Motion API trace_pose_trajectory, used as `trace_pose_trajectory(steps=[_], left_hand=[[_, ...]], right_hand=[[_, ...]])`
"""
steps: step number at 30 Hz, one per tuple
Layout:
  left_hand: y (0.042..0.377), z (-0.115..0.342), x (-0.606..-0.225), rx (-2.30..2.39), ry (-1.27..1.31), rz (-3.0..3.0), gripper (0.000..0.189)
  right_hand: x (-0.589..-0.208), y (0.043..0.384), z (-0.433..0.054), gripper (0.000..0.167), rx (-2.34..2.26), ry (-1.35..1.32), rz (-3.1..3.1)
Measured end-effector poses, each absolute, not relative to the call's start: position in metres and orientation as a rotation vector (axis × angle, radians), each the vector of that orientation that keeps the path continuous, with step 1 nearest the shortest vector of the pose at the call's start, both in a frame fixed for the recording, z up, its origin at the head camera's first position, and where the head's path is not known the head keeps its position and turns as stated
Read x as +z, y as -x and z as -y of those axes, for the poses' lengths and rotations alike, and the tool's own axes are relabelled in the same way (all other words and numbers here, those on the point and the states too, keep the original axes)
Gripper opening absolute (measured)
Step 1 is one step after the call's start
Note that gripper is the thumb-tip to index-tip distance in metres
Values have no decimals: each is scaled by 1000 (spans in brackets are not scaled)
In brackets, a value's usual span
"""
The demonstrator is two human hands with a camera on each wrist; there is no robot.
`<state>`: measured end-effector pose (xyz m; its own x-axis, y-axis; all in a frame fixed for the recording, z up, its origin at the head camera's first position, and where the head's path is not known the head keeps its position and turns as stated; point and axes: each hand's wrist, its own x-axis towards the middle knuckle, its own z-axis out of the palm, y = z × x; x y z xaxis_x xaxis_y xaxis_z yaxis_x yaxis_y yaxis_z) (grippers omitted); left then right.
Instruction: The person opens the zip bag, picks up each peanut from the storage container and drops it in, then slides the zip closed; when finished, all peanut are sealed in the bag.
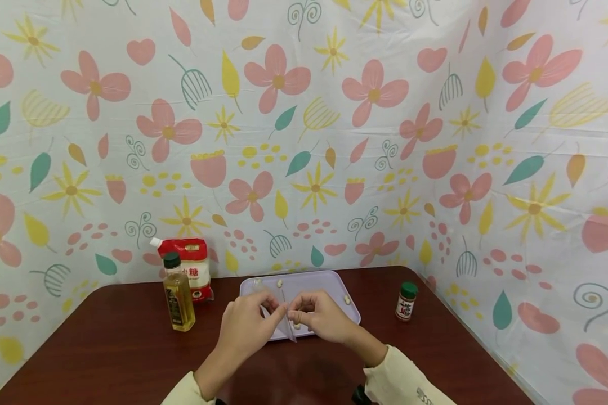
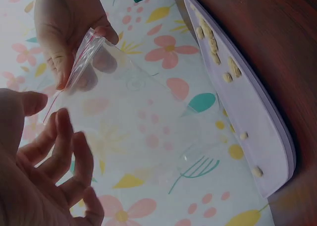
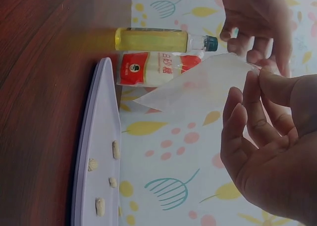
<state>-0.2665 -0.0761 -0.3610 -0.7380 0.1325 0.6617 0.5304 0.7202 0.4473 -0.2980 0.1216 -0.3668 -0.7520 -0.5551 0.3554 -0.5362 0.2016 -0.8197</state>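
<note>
A clear zip-lock bag [image 2: 133, 102] with a red line along its top edge hangs between my hands, over the lilac tray [image 1: 329, 281]. My right hand [image 1: 321, 315] pinches it near the zip edge between thumb and fingers [image 3: 252, 82]. My left hand [image 1: 248, 320] is at the other end of that edge, its thumb and fingers [image 2: 62, 129] spread apart on either side of the bag's corner. Several unshelled peanuts [image 3: 100, 206] lie scattered on the tray below. The bag looks flat, and no peanuts show inside it.
Left of the tray stand a bottle of yellow oil [image 1: 179, 304] with a dark cap and a red-and-white sugar pouch [image 1: 197, 267]. A small green-lidded jar [image 1: 405, 304] is at the right. Flower-printed cloth [image 1: 304, 140] rises behind the brown table [image 1: 132, 349].
</note>
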Motion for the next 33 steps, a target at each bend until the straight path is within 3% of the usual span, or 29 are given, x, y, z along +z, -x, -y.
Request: trace_pose_trajectory(steps=[15, 33], left_hand=[[269, 71, -360, -805, 573, 2422, 11], [270, 68, -361, -668, 586, 2493, 21]], right_hand=[[-371, 299, -121, 11, -1631, 1112, -2433], [-374, 298, -115, 11, -1610, 1070, -2555]])
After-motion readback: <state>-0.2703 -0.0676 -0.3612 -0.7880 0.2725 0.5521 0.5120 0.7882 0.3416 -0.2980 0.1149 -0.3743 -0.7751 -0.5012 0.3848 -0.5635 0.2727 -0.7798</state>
